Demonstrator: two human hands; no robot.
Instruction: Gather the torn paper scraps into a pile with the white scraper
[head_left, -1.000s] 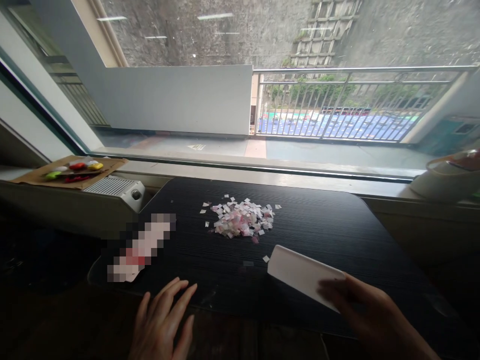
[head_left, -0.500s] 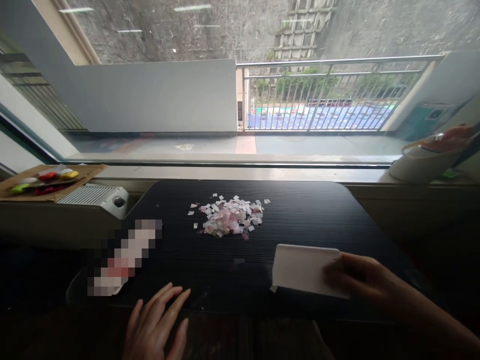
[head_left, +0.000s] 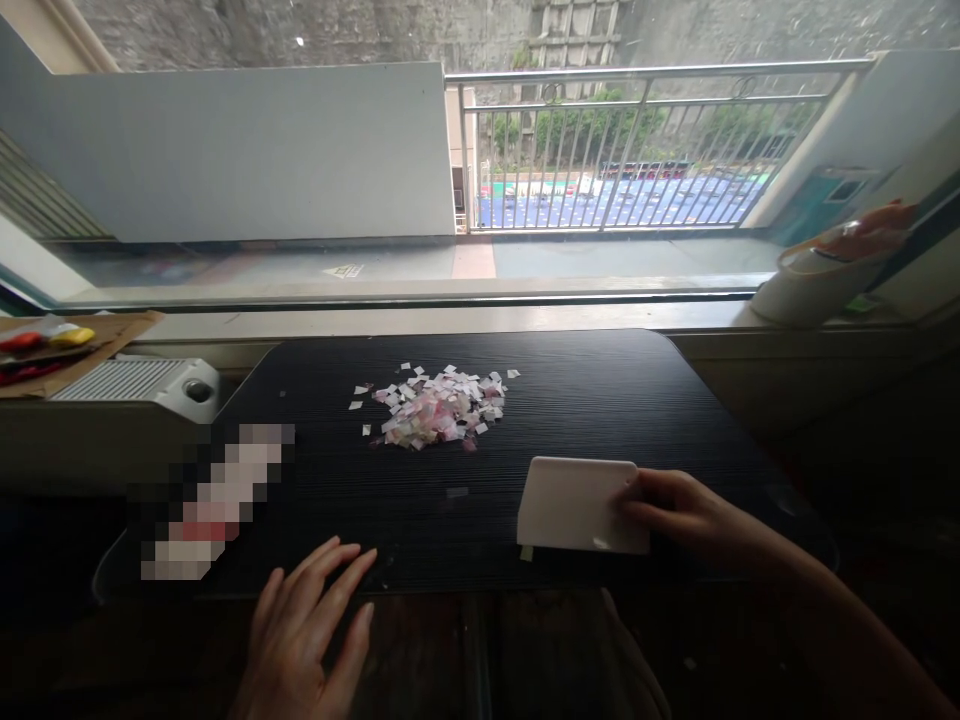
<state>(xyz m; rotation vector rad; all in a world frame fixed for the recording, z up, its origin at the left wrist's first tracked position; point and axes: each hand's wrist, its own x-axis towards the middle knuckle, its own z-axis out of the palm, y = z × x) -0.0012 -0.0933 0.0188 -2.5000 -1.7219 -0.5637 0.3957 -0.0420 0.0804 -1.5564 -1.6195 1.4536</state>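
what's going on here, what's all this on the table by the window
A person's right hand grips a flat white board by one end, over the near part of the dark table. A small pale scrap shows at the board's lower left corner. The left hand is at the near edge, fingers spread, holding nothing visible. A loose pile of small white and pinkish pieces lies farther back. A pixelated item is at the left.

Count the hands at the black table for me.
2. The left hand is at the near edge of the black table, holding nothing visible; the right hand grips the white flat piece by its right end. No other hand shows there.
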